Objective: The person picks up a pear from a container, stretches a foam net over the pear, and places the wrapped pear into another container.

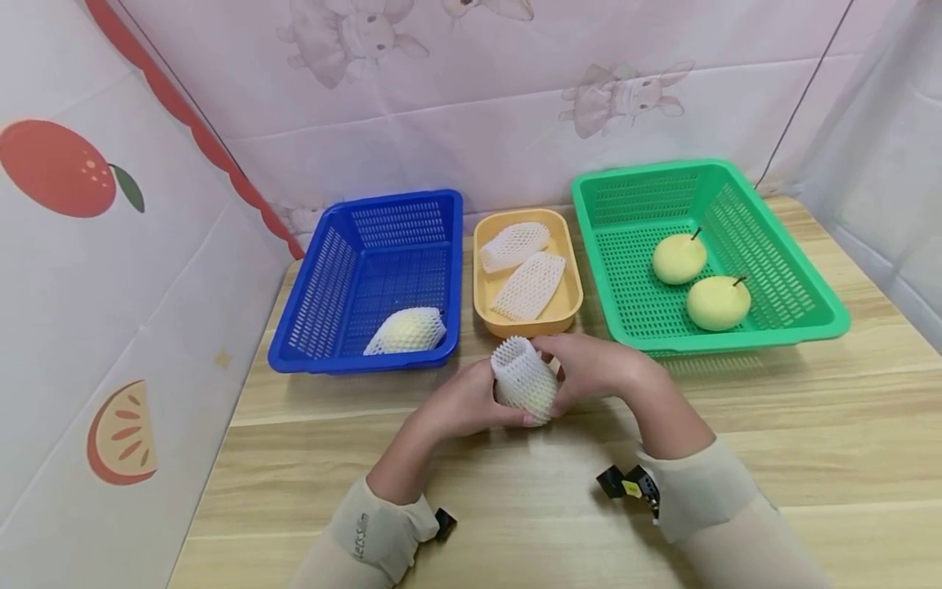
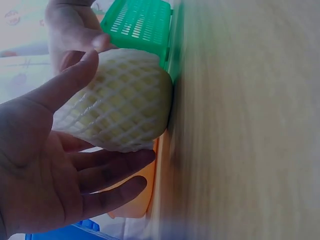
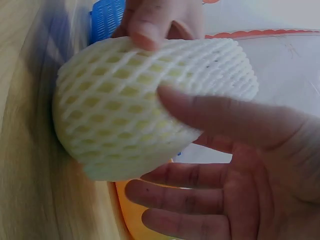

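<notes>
A pale yellow pear in a white foam net (image 1: 525, 383) sits on the table in front of the orange tray, the net's open end pointing up. My left hand (image 1: 469, 401) holds its left side, the thumb across the near face. From the other side my right hand (image 1: 594, 370) grips it, thumb against the net. In the left wrist view the pear's bare bottom (image 2: 166, 102) shows past the net's edge, close to the tabletop. The right wrist view shows the net's mesh (image 3: 120, 107) stretched over the fruit and narrowing at the top.
A blue basket (image 1: 454, 270) at the left holds a netted pear (image 1: 409, 330). Two foam nets (image 1: 530, 286) lie in the orange tray (image 1: 482, 307). To the right, a green basket (image 1: 599, 270) has two bare pears (image 1: 718, 303). Printed cloth (image 1: 500, 155) hangs behind.
</notes>
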Action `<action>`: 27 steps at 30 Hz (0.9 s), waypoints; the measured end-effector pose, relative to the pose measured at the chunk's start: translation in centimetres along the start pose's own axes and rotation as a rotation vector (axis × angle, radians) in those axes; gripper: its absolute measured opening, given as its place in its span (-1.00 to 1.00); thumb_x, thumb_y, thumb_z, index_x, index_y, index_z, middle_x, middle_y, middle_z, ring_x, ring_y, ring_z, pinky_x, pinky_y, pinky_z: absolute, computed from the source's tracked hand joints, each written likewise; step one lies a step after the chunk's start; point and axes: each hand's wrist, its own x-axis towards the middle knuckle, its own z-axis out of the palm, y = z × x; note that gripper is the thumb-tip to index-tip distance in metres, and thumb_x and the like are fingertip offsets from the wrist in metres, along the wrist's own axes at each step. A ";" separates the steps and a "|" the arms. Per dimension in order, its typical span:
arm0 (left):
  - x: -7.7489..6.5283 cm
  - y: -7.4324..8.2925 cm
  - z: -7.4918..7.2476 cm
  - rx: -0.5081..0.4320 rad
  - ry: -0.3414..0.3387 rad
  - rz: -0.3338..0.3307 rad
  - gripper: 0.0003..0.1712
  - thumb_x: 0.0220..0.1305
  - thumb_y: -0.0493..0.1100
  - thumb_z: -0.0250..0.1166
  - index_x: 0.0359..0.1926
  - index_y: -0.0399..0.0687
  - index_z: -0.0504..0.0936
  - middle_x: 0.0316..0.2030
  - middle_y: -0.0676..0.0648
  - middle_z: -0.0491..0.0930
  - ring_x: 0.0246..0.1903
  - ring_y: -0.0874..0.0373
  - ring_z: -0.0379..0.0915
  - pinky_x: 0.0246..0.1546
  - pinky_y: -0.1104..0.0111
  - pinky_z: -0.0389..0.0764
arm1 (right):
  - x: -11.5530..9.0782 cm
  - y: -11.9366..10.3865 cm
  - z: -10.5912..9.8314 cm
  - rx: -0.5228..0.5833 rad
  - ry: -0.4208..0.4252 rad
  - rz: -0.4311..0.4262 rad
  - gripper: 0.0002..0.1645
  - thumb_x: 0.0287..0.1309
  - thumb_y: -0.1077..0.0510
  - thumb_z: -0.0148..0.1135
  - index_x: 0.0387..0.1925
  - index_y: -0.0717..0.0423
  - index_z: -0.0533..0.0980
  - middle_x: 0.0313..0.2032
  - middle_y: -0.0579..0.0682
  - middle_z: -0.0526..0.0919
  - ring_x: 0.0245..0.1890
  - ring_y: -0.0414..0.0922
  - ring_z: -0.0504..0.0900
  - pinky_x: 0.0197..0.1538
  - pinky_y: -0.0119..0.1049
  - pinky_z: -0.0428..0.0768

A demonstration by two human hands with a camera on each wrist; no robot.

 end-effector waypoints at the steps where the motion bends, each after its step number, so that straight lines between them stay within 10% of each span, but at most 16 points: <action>1: 0.0 0.0 0.1 0.002 0.008 0.003 -0.17 -0.14 0.18 0.60 0.14 0.02 0.48 -0.13 0.10 0.61 -0.19 0.27 0.54 -0.12 0.38 0.58 | 0.0 0.0 0.0 0.001 0.001 -0.008 -0.29 -0.21 0.15 0.60 0.04 0.01 0.45 -0.07 -0.01 0.59 -0.18 -0.07 0.60 -0.17 -0.23 0.61; 27: 0.4 0.2 1.2 0.145 -0.004 -0.016 0.08 -0.20 0.07 0.66 0.35 0.09 0.30 -0.01 0.05 0.59 -0.08 0.18 0.52 -0.01 0.27 0.55 | 0.4 0.4 1.3 -0.106 0.042 0.020 -0.15 -0.32 0.26 0.60 0.12 0.00 0.43 -0.06 0.00 0.61 -0.08 -0.05 0.57 0.00 -0.06 0.57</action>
